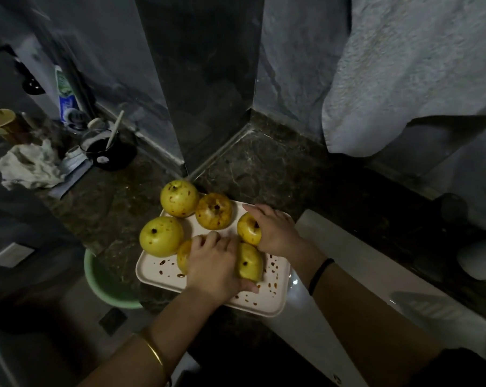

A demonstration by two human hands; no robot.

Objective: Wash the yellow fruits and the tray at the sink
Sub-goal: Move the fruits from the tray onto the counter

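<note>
A white rectangular tray [163, 270] speckled with brown spots lies on the dark stone counter, with several yellow fruits on it. My left hand [212, 263] covers two fruits at the front, one at its left [183, 256] and one at its right [250, 263], fingers curled over them. My right hand [275, 229] grips a fruit [247, 229] at the tray's right side. Three more fruits [179, 201] [214, 210] [161, 236] sit free at the back and left, all spotted brown.
The white sink [376, 289] lies right of the tray. A green basin [107, 286] sits below the counter's left edge. A crumpled cloth [29, 166], a black cup [105, 152] and a toothpaste tube [66, 93] stand at back left. A white towel [404, 65] hangs at upper right.
</note>
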